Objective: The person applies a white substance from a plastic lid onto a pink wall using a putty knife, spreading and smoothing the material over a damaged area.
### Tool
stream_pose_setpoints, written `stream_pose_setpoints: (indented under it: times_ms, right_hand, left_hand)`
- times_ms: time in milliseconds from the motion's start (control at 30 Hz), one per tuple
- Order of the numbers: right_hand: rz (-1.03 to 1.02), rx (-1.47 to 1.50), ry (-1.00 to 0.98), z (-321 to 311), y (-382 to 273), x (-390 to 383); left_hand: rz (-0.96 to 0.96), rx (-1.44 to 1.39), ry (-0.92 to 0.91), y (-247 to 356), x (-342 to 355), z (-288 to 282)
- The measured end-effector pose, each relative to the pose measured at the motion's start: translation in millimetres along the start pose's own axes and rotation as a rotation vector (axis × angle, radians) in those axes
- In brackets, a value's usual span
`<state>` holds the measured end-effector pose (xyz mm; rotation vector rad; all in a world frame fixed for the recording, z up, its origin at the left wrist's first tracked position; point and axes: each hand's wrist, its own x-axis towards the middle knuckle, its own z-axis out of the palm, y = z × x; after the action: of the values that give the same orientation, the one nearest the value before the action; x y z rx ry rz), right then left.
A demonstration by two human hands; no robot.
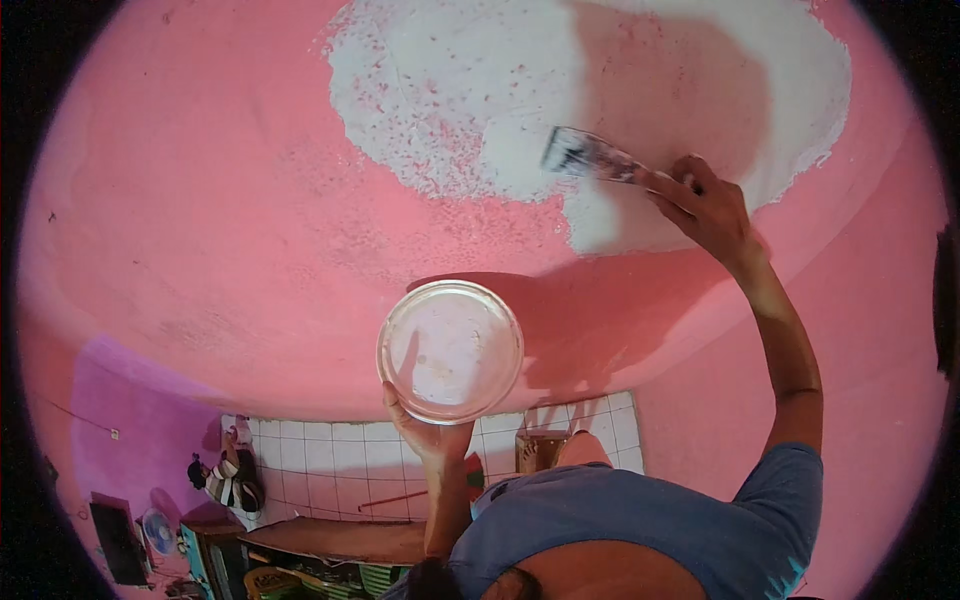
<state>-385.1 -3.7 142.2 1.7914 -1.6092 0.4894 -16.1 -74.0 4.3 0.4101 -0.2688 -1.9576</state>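
Observation:
My right hand [705, 205] grips a putty knife [590, 158], its wide blade smeared with white filler. The blade lies against the pink wall [230, 190], at the lower part of a large patch of white putty [450, 70]. Small pink specks show through the patch's left side, while its right side looks smoother under a shadow. In my left hand [425, 430] is a round plastic lid [450, 350], held up from below with the thumb on its rim. A thin whitish smear coats the inside of the lid.
Below is a white tiled floor [310, 455] with a wooden box [540, 450] by my legs. At the lower left a person [235, 480] in striped clothes sits near a purple wall [130, 420]. A brown-topped piece of furniture [340, 538], a fan [158, 530] and a dark screen [118, 540] stand there too.

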Motion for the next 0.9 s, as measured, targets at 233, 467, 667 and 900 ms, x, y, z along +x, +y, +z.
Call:
stream_pose_setpoints:
  times_ms: [233, 467, 667, 900]
  right_hand:
    - [-0.060, 0.035, 0.234, -14, -19, -1]
    - [-0.073, -0.020, 0.225, 5, -16, 22]
    - [0.076, 0.011, 0.224, -1, -7, -26]
    - [-0.115, 0.048, 0.285, -16, -46, 47]
  left_hand:
    - [-0.026, -0.095, -0.134, 6, 3, 6]
    - [-0.003, 0.002, -0.134, 0, -2, 17]
    - [-0.006, -0.034, -0.161, 6, 2, 4]
    - [0.000, 0.064, -0.085, 1, -4, 20]
